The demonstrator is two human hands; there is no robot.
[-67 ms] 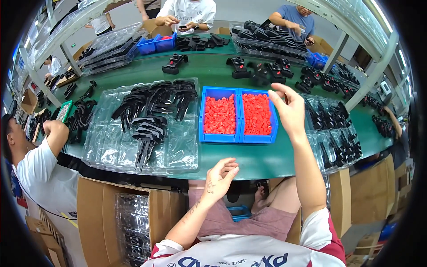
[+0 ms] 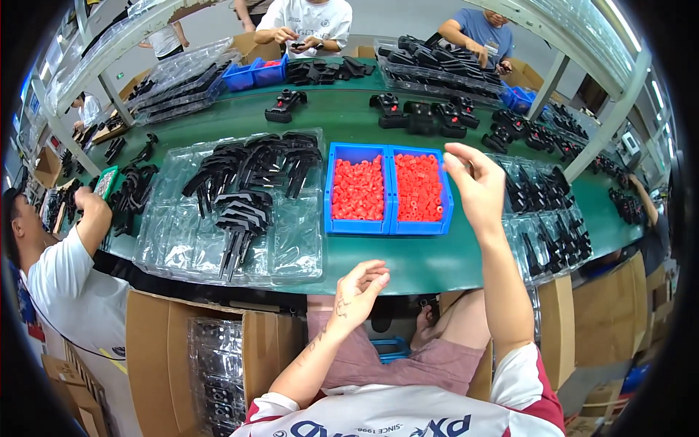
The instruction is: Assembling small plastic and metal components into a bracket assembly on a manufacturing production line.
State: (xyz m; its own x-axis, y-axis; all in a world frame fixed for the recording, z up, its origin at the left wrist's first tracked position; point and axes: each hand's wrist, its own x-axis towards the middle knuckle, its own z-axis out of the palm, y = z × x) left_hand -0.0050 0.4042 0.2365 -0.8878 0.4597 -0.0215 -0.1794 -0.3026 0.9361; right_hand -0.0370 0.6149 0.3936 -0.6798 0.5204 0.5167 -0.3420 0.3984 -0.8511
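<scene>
My right hand (image 2: 477,186) is raised beside the right rim of a blue bin (image 2: 422,228) full of small red plastic pieces (image 2: 419,191). Its thumb and fingers are apart, with nothing between them. Joined to that bin on the left is a second blue bin (image 2: 355,225), also holding red pieces (image 2: 357,189). Near the table's front edge my left hand (image 2: 357,293) hovers, loosely curled with the thumb apart, and no object shows in it. Beyond the bins, a blurred black part (image 2: 421,119) stands among black assemblies with red bits (image 2: 449,120).
Clear plastic trays hold black curved parts (image 2: 246,215) on the left and black parts (image 2: 542,186) on the right. Open cardboard boxes (image 2: 156,357) flank my legs. Co-workers sit across the green table (image 2: 320,113) and at the far left. A metal frame post (image 2: 611,116) rises at right.
My right hand has drawn slightly back toward me and to the right. The blurred black part beyond the bins has turned and settled more level. My left hand has barely moved.
</scene>
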